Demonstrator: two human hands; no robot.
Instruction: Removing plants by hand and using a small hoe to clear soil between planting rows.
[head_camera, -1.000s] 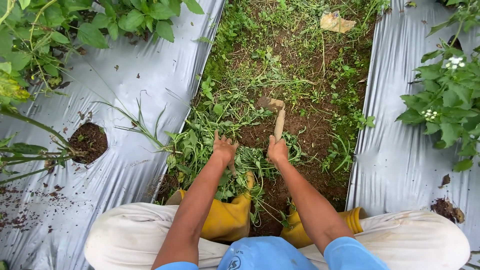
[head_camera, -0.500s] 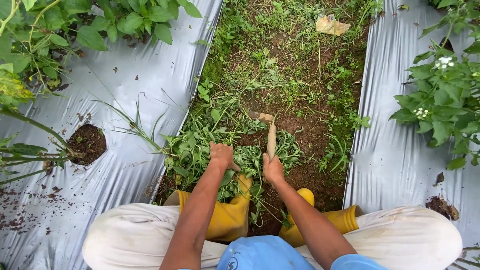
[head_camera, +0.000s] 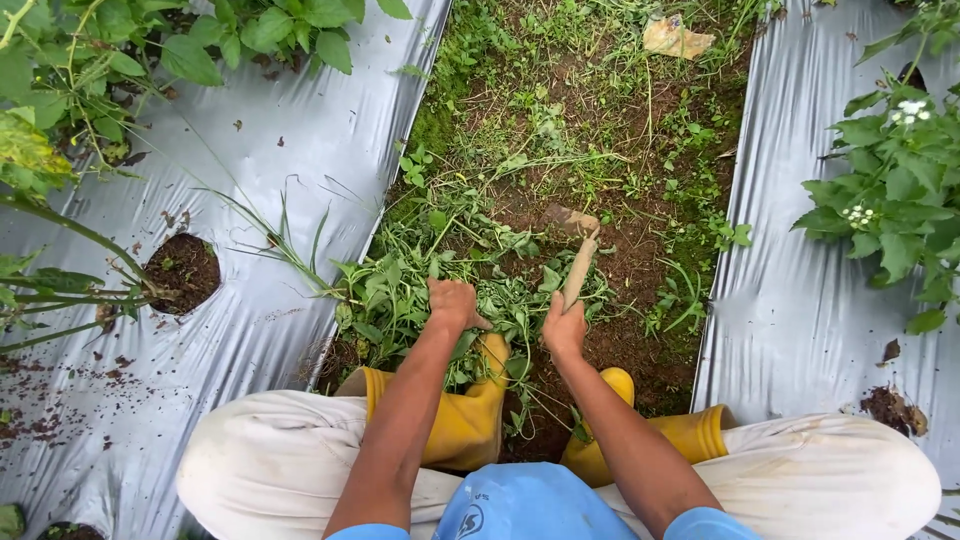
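- Between the two silver plastic sheets, on the soil strip, the right hand (head_camera: 565, 328) is clenched around the wooden handle of a small hoe (head_camera: 579, 262).
- Its pale handle slants up and to the right from the fist; the short, soil-caked blade lies against the brown earth at the far end.
- Just left of it, the left hand (head_camera: 453, 304) is closed on a bunch of cut weeds (head_camera: 400, 290), fingers buried in the green leaves.
- These weeds form a loose heap of broad leaves and thin stems, lying partly over the edge of the left plastic sheet (head_camera: 250, 330).
- Below the hands, two yellow rubber boots (head_camera: 465, 420) stand on the soil, the left one half covered by the leaves.
- White trousers (head_camera: 260, 470) and blue sleeves fill the bottom of the view.
- A round hole (head_camera: 182, 270) with dark soil opens in the left sheet.
- Leafy plants with small white flowers (head_camera: 890, 190) hang over the right plastic sheet (head_camera: 790, 330).
- A dry brown leaf (head_camera: 677, 38) lies at the far end of the strip.
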